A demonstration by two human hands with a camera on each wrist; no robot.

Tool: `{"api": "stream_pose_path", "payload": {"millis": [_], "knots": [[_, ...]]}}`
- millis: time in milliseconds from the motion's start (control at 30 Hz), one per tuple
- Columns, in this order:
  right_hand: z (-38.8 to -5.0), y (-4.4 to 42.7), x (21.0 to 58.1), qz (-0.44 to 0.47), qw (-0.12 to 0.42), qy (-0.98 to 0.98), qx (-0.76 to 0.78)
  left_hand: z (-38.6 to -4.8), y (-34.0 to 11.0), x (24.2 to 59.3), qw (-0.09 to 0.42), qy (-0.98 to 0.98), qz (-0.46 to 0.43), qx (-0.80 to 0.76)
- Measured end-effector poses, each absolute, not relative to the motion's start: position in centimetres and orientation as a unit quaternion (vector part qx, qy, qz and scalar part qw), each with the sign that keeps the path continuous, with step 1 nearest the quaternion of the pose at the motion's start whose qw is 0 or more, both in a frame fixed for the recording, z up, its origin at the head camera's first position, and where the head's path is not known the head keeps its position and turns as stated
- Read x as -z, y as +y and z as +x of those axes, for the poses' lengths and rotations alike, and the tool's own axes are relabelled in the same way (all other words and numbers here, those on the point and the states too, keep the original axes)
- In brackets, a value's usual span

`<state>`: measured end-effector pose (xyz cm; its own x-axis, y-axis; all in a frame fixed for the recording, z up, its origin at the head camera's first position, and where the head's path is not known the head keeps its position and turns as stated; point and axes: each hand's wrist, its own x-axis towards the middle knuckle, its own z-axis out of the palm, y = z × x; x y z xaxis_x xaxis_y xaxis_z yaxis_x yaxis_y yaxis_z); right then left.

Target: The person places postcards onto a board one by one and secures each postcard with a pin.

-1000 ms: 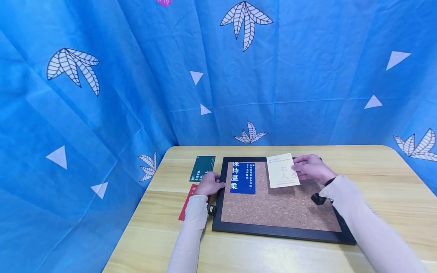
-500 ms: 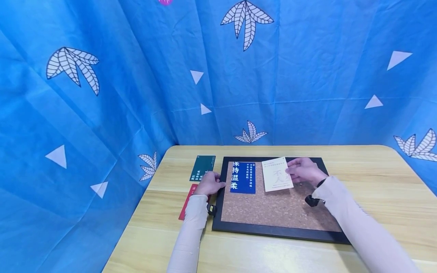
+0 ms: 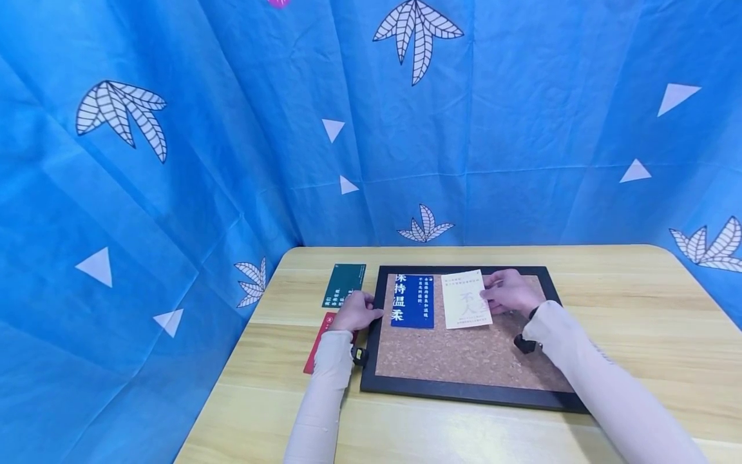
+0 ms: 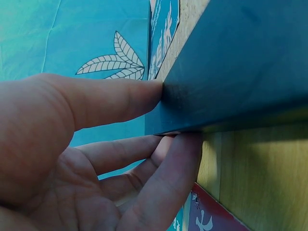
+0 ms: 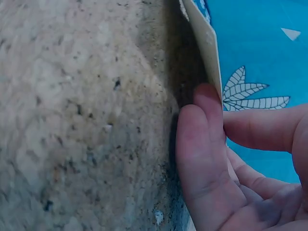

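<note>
A cork board (image 3: 452,357) with a black frame lies on the table. My left hand (image 3: 355,312) grips its left edge; in the left wrist view the thumb presses the frame's (image 4: 231,72) top face and the fingers lie at its underside. A blue card (image 3: 413,301) with white characters sits at the board's upper left. Just right of it, my right hand (image 3: 511,293) pinches a cream card (image 3: 466,299) by its right edge. The right wrist view has the card (image 5: 208,45) between thumb and fingers, with fingertips close to the cork (image 5: 96,120); its right edge stands off the surface.
Left of the board, a green card (image 3: 344,285) and a red card (image 3: 321,345) lie on the wooden table (image 3: 266,412), the red one partly under my left wrist. A blue patterned curtain (image 3: 522,129) hangs behind and to the left of the table.
My right hand has moved left and slightly toward me with the cream card, bringing it lower and closer to the blue card. The left hand keeps its place on the frame.
</note>
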<state>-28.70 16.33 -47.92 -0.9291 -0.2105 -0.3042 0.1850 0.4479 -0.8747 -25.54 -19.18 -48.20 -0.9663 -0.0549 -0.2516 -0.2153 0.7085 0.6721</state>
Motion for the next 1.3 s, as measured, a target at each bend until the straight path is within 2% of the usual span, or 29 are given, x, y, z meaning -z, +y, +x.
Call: {"api": "stream_pose_path", "payload": {"millis": [400, 1300], "knots": [[-28.6, 15.4, 48.2, -0.015, 0.15, 0.877, 0.456, -25.5, -19.0, 48.1, 0.107, 0.92, -0.075, -0.37], [-28.7, 14.7, 47.6, -0.041, 0.135, 0.897, 0.419, -25.5, -19.2, 48.1, 0.112, 0.918, -0.076, -0.374]]}}
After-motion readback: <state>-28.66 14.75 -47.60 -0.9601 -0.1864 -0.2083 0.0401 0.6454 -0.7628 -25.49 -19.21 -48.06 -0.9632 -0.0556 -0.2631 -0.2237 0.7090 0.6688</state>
